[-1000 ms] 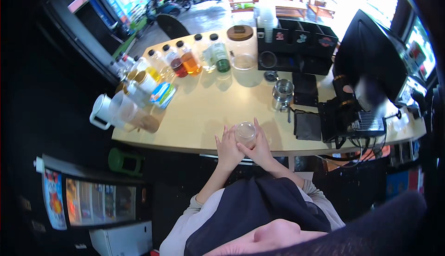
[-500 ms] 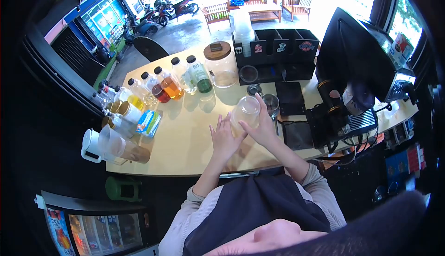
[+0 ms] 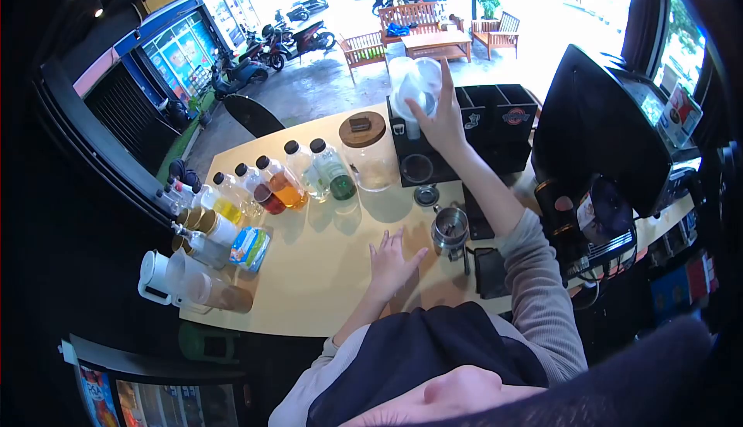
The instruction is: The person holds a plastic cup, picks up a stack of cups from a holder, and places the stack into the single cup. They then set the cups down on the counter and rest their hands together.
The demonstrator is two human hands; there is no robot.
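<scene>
My right hand is raised over the black organizer, its fingers round a clear plastic cup at the stack of clear cups. Just above the wooden table, my left hand has its fingers spread and holds nothing. A metal cup with a handle stands to the right of it, below a small round metal piece. The glass jar with a wooden lid is left of the organizer.
Bottles of coloured liquid line the table's left side, with a blue and green packet and pitchers nearer. On the right stand a black coffee machine and a dark flat pad.
My right hand has moved up and away with the clear cup, towards the cup stack. My left hand has let go of the cup and is lower and apart. The view has tilted up.
</scene>
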